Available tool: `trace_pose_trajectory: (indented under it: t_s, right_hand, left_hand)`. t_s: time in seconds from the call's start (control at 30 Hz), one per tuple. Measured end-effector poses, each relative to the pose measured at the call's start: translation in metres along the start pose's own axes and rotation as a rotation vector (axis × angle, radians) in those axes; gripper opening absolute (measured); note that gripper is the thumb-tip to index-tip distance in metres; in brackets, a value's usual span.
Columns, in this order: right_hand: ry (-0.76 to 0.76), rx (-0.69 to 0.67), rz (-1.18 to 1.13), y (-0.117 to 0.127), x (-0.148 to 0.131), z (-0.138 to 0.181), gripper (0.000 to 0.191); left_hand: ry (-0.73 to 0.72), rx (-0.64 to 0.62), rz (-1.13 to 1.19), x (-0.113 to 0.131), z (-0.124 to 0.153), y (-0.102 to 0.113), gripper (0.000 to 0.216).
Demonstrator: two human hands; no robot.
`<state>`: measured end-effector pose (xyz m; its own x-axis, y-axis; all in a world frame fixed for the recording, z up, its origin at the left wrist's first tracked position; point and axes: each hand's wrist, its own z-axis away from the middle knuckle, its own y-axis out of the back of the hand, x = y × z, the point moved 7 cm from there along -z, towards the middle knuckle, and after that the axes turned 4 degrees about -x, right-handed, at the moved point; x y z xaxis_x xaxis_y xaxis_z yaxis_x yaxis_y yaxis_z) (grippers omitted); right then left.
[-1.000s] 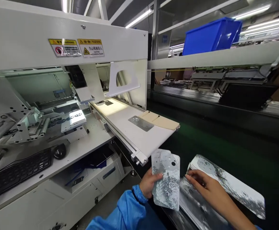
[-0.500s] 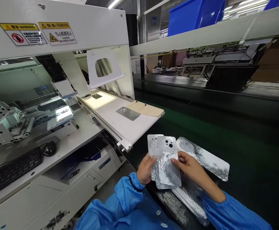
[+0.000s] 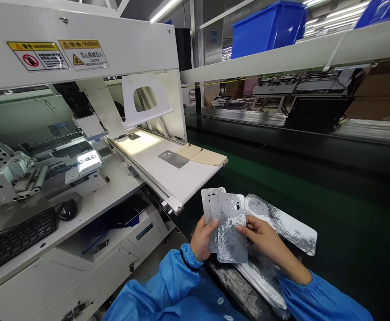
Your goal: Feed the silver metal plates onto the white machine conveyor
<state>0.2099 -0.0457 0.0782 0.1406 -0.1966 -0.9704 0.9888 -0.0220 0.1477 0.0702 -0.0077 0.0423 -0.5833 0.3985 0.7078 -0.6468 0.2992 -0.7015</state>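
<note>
My left hand (image 3: 201, 238) pinches the left edge of a few fanned phone back panels (image 3: 212, 201), thin and silvery with camera holes at the top. In front lies one phone back panel (image 3: 233, 243), mottled grey and white, gripped at its right edge by my right hand (image 3: 265, 238), thumb on its face. Just right of the hands rests another silvery phone back panel (image 3: 285, 225), lying at a slant. Under my right forearm is a stack of similar panels (image 3: 260, 283), partly hidden by the arm and sleeve.
A white conveyor (image 3: 181, 185) ahead carries a grey panel (image 3: 173, 159) beside a beige plate (image 3: 205, 154). Left stands a white machine (image 3: 141, 44) with warning labels, a keyboard (image 3: 21, 236) and a mouse (image 3: 67, 209). A dark green belt (image 3: 349, 191) runs on the right.
The panels in my hands have fanned wider, with more edges showing on the left. The front panel now stands straighter, and its reflections have changed. The view has shifted slightly.
</note>
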Motion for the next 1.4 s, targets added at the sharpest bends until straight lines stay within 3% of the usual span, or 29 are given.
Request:
trace_pose_trajectory:
  t_s: [0.23,0.6,0.7,0.77,0.9,1.07,1.3,1.4]
  right_hand:
    - [0.036,0.050,-0.007,0.000,-0.003,0.000,0.050]
    - [0.057,0.134,0.032,0.008,0.004,-0.001,0.057]
    - [0.104,0.218,0.031,0.015,0.007,-0.002,0.061]
    - [0.150,0.307,0.089,0.021,0.005,0.000,0.055]
    - [0.229,0.407,0.421,0.018,-0.008,0.010,0.032]
    - [0.276,0.345,0.614,-0.007,-0.016,0.022,0.033]
    - [0.243,0.222,0.637,-0.027,-0.009,0.026,0.068]
    - [0.200,0.195,0.675,-0.028,-0.010,0.026,0.069]
  left_hand:
    - [0.041,-0.094,0.062,-0.005,0.004,-0.009,0.081]
    - [0.008,-0.111,0.021,-0.003,0.006,-0.014,0.080]
    - [-0.003,-0.080,0.027,-0.003,0.006,-0.012,0.079]
    - [-0.007,-0.055,0.013,-0.003,0.007,-0.010,0.075]
    - [-0.002,-0.046,-0.037,-0.006,0.007,-0.008,0.063]
    - [0.003,-0.049,-0.026,-0.011,0.009,-0.011,0.055]
    - [0.055,-0.042,-0.021,-0.011,0.014,-0.011,0.053]
    - [0.061,-0.104,-0.070,-0.012,0.016,-0.013,0.055]
